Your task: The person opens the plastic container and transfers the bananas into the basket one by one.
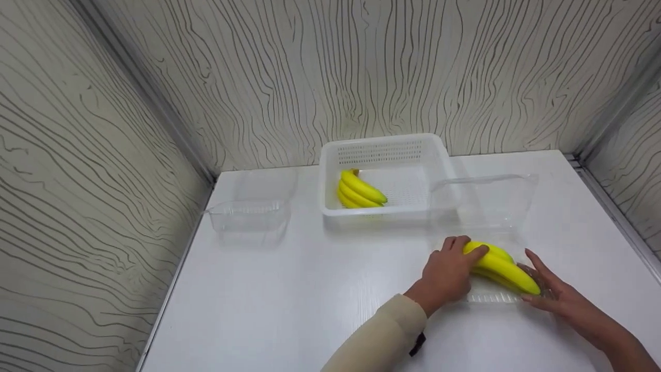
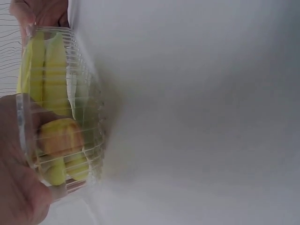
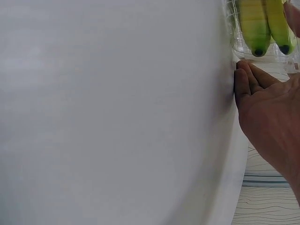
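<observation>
At the right of the table in the head view, my left hand (image 1: 447,271) grips the stem end of a yellow banana bunch (image 1: 506,269). The bunch lies in a clear plastic clamshell container (image 1: 493,298), its lid (image 1: 488,204) raised at the back. Around the container's right end, by the banana tips, is my right hand (image 1: 565,300), thumb on the near side. Through the ribbed wall in the left wrist view, the cut stem (image 2: 61,137) shows beside the left fingers. In the right wrist view, green-tinged banana tips (image 3: 257,40) sit just above the right fingers (image 3: 255,79).
A white basket (image 1: 382,212) stands at the back middle against the wall, with another banana bunch (image 1: 359,191) in its left part. A second clear clamshell container (image 1: 248,217) sits open at the table's left. Wood-patterned panels (image 1: 310,77) enclose the white table (image 1: 310,289).
</observation>
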`<state>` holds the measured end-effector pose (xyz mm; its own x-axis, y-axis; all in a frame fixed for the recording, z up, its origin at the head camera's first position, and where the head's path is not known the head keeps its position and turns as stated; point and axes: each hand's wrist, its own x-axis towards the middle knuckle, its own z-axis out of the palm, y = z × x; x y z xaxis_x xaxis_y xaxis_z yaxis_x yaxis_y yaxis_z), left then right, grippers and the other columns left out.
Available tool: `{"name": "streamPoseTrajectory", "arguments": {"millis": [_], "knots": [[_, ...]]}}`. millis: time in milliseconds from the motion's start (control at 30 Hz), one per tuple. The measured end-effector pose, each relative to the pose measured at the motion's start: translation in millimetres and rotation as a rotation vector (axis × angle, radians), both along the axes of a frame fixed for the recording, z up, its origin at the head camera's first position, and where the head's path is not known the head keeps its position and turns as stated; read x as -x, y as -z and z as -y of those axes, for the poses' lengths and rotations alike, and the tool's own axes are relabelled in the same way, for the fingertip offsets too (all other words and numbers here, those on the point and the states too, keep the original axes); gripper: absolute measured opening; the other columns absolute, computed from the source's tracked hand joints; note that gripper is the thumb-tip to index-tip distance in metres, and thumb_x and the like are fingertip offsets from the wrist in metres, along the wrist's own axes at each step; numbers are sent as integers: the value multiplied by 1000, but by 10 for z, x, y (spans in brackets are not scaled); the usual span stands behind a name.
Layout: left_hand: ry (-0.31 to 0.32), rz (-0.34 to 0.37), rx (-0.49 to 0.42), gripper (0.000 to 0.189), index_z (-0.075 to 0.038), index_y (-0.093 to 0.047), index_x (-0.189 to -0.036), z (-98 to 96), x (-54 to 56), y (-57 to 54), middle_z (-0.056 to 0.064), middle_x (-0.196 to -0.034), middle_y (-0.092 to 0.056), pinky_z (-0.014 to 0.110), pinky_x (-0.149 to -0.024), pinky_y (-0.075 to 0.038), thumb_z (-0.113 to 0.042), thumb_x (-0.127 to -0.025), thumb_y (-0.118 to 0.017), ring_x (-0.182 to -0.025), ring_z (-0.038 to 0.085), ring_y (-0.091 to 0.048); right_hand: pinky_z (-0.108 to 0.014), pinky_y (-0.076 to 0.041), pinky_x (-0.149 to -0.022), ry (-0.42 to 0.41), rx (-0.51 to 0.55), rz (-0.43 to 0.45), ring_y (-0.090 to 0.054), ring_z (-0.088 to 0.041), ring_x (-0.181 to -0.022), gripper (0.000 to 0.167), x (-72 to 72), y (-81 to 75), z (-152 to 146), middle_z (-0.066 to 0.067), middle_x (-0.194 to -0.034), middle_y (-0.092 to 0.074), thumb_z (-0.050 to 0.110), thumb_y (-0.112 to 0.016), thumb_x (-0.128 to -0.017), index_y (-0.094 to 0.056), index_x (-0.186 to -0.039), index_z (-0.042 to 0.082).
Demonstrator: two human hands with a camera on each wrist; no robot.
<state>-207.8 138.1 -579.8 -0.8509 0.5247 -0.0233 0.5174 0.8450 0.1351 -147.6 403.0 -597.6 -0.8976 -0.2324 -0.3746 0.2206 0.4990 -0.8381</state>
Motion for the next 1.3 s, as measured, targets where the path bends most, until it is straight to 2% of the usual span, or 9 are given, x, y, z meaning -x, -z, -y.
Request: {"name": "streamPoseTrajectory", "arguments": {"millis": [200, 500, 733, 967, 1100, 1200, 1300], "knots": [[-4, 7, -7, 76, -61, -36, -156, -5, -11, -31, -18, -161, -39, 22, -99, -54, -31, -98, -76, -146, 7, -40, -95, -9, -107, -1, -7, 8, 5, -64, -158, 106, -17, -4, -5, -32, -177, -7, 28, -66, -105, 18, -167, 45], [-18, 33, -42, 81, -61, -37, -156, -8, -24, -44, -18, -163, -37, 23, -105, -54, -30, -96, -80, -147, 8, -39, -96, -3, -106, 16, 6, 9, 13, -64, -158, 106, -29, 26, -18, -33, -176, -5, 27, -67, -105, 17, -168, 45], [-22, 48, -96, 87, -60, -37, -156, 0, -1, -36, -19, -164, -36, 25, -110, -52, -29, -91, -85, -148, 8, -39, -96, -8, -105, 7, -49, 19, 9, -68, -157, 105, -27, -8, -7, -34, -175, -4, 32, -65, -106, 20, -167, 44], [14, -29, -160, 85, -53, -40, -158, 55, 12, -22, -14, -163, -40, 24, -106, -54, -24, -91, -83, -147, 10, -43, -96, -4, -105, 22, -54, 32, 20, -67, -156, 107, -23, -27, -1, -21, -176, 23, 34, -68, -104, 18, -167, 45], [24, -27, -219, 86, -52, -39, -159, 87, 18, -32, -13, -165, -39, 24, -109, -53, -19, -91, -81, -148, 9, -43, -96, -6, -105, 23, -77, 33, 17, -67, -156, 108, -13, -24, 10, -19, -176, 24, 37, -68, -103, 19, -166, 45], [24, -17, -276, 85, -51, -39, -159, 108, 21, -36, -13, -165, -40, 23, -111, -52, -15, -92, -78, -148, 9, -44, -95, -6, -106, 21, -74, 34, 15, -67, -156, 108, -10, -20, 11, -20, -177, 21, 38, -68, -103, 18, -168, 36], [4, -14, -357, 83, -49, -41, -158, 117, 32, -47, -12, -163, -43, 23, -107, -54, -13, -93, -76, -147, 9, -45, -93, -8, -110, 12, -78, 44, 9, -67, -157, 107, -2, -37, 2, -29, -176, 13, 39, -66, -104, 16, -171, 19]]}}
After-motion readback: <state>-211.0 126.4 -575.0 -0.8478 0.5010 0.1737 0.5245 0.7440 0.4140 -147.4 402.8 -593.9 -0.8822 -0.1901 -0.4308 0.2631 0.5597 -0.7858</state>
